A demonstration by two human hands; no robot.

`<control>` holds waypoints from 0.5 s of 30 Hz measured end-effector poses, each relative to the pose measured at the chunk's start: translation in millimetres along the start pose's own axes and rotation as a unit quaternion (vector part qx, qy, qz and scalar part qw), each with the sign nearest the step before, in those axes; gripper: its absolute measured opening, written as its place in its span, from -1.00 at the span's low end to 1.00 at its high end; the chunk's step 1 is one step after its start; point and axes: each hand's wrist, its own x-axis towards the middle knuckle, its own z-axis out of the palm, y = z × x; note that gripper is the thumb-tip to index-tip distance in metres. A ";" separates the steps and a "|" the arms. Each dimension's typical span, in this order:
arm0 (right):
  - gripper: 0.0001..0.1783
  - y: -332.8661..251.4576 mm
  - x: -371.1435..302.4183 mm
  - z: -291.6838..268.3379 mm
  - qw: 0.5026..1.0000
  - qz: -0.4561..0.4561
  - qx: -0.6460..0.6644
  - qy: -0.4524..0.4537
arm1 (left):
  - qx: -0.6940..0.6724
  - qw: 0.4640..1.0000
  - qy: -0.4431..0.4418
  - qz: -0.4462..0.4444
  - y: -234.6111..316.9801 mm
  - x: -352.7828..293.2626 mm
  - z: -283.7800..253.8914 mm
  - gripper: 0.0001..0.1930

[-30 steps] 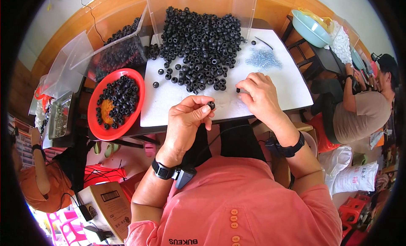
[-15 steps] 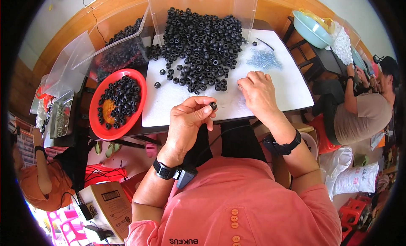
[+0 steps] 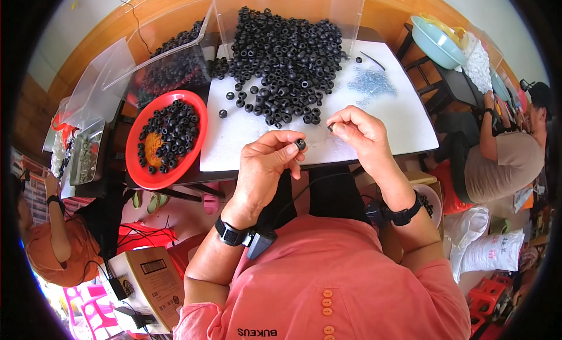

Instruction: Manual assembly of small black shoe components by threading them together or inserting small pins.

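Since half a second ago, the right hand (image 3: 366, 135) has rolled over so that its thumb shows, and a small dark piece (image 3: 331, 127) has come into sight at its tips, while the left hand (image 3: 263, 164) has barely shifted. Thumb and forefinger of the left are closed on a black bead (image 3: 301, 144), which sits right at their tips, on the side facing the right hand; its remaining fingers curl below. Thumb and forefinger of the right are pinched on the dark piece, too small to make out, level with the bead but apart from it. Both hands are over the near edge of the white tabletop (image 3: 410, 123). A heap of black beads (image 3: 287, 59) spreads from a clear box (image 3: 355, 12) at the far edge, with a few strays toward the left edge. Tiny pale-blue beads (image 3: 373, 82) lie near the far right corner, beside a thin dark strip (image 3: 373, 61). Just off the left edge, a red dish (image 3: 202, 114) holds more black beads (image 3: 181, 126).
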 end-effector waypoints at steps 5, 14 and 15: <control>-0.90 -30.4 -13.9 17.6 0.999 0.004 0.018 -0.042 | -0.037 0.999 0.007 0.009 -0.8 0.7 0.4 -0.82; -0.92 -41.5 -28.5 75.2 0.991 -0.084 0.017 -0.106 | -0.124 0.983 0.100 0.094 11.0 7.1 20.2 -0.82; -0.91 -39.5 -28.5 77.2 0.993 -0.044 0.044 -0.095 | -0.147 0.980 0.106 0.087 10.5 7.6 20.1 -0.82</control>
